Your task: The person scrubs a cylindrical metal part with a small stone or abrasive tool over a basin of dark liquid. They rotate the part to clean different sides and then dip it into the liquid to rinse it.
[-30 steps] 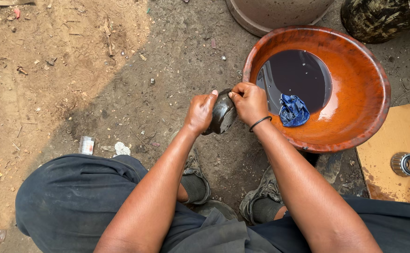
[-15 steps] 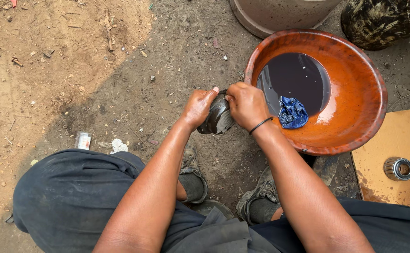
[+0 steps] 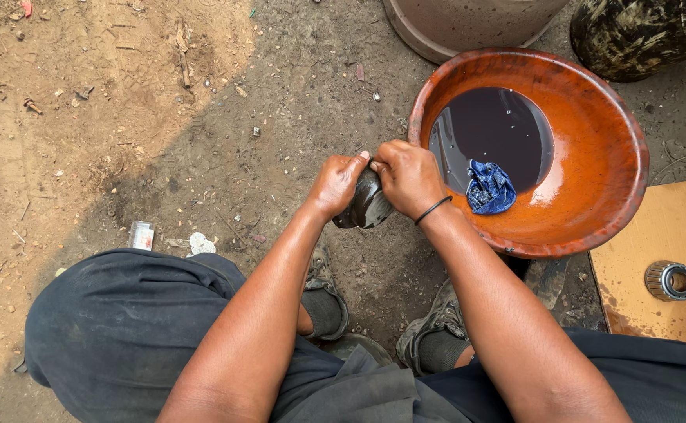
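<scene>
both hands close on one small dark metal part (image 3: pixel 366 205): the left hand (image 3: pixel 335 184) wraps its near-left side with the thumb up over the top, and the right hand (image 3: pixel 407 176) curls over its upper right, fingers meeting the left thumb, so each grip is shut tight on the piece. held that way, from two sides, the part looks braced for rubbing or twisting, though what the fingers do under the knuckles is hidden. a thin black band (image 3: pixel 432 210) sits on the right wrist.

nearest the camera the dark trousers (image 3: pixel 124 321) spread over bent knees, with worn shoes (image 3: pixel 323 294) planted on the dirt ground (image 3: pixel 124 117) between them, which puts the part low and just beside the basin.

just past the hands stands an orange basin (image 3: pixel 593 196), its rim touching the right hand's side; dark liquid (image 3: pixel 492 129) pools in it and a blue rag (image 3: pixel 490 188) lies at the pool's edge, within easy reach, likely for wiping.

to the right a yellowish board (image 3: pixel 664 235) carries a metal bearing (image 3: pixel 669 280), kept off the soil. farther off sit a grey tub base (image 3: pixel 468 27) and a mottled dark container (image 3: pixel 640 35).
</scene>
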